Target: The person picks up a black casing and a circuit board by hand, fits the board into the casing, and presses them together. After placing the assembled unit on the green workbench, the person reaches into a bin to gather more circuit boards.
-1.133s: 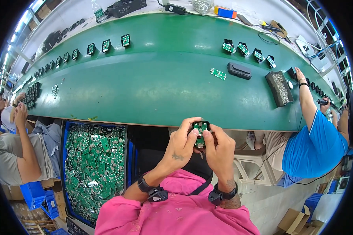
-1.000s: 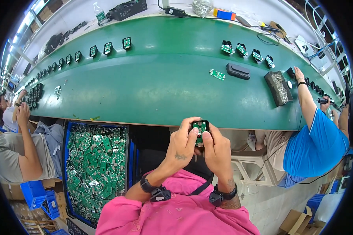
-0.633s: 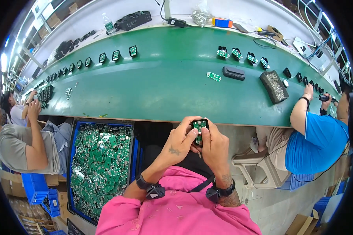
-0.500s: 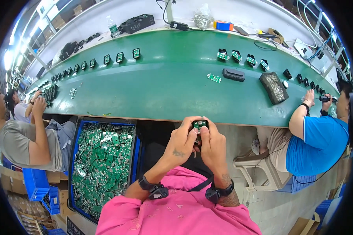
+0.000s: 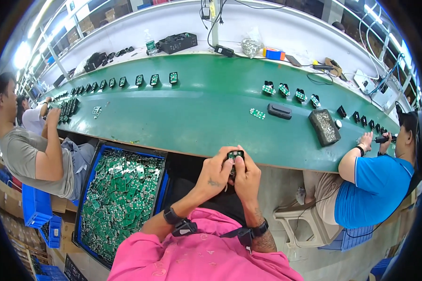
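Housing [image 5: 235, 151], black, holding a green circuit board [image 5: 236, 154]: just below centre of frame | your left hand [image 5: 212, 172] and right hand [image 5: 248, 177] grasp it from either side | heaped green boards [image 5: 119, 201]: lower left

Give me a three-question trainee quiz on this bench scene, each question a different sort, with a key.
1. True or false: the wearer's left hand and right hand hold the black-cased circuit board between them.

2. What fills the blue-rimmed bin on the wearer's left?
A) Plastic bottles
B) Loose green circuit boards
C) Folded cloth

3. Fill in: on the green table, the single green board lies just to the ____ of the oblong black object, as the wearer sees it.

Key: 1. True. 2. B. 3. Left.
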A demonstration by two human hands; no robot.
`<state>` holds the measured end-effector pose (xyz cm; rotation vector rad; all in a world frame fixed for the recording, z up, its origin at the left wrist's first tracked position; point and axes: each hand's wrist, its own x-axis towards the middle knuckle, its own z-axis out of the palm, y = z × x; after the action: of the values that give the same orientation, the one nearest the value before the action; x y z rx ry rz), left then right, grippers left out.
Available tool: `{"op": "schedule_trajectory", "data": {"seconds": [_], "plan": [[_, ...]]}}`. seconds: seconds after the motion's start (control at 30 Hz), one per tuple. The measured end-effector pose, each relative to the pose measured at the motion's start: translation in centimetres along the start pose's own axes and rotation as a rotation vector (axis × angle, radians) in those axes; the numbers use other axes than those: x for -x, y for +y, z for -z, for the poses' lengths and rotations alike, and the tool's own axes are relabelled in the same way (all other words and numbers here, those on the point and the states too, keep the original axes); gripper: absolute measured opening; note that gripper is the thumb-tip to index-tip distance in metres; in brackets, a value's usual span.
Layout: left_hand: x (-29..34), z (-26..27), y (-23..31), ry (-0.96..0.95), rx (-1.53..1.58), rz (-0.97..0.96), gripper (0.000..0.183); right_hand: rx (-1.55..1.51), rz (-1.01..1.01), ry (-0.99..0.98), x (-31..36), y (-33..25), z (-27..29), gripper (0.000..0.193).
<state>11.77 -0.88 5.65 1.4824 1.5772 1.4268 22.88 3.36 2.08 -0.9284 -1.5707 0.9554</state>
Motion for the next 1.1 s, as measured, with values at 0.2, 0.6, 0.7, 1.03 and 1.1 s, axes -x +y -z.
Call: {"op": "schedule_trajectory", "data": {"seconds": [0.2, 0.6, 0.7, 1.03, 1.1], "plan": [[-3.9, 1.0, -1.6, -0.046, 0.068, -0.017, 0.031, 0.017, 0.039, 0.036, -3.3, 1.9, -2.1, 0.036], [-29.4, 11.7, -14.8, 0.172, -0.047, 0.211, 0.033, 0.711, 0.156, 0.017, -23.0, 8.2, 5.6, 0.052], [-34.3, 13.0, -17.9, 0.263, -0.261, 0.166, 0.031, 0.928, 0.076, -0.023, -29.1, 9.2, 4.9, 0.075], [-34.5, 12.1, -20.0, 0.399, -0.657, 0.042, 0.053, 1.339, -0.031, -0.124, -36.1, 12.2, 1.8, 0.104], [-32.6, 11.5, -16.8, 0.397, -0.555, -0.076, 0.048, 1.341, -0.045, -0.129, -36.2, 12.5, 2.1, 0.103]]}}
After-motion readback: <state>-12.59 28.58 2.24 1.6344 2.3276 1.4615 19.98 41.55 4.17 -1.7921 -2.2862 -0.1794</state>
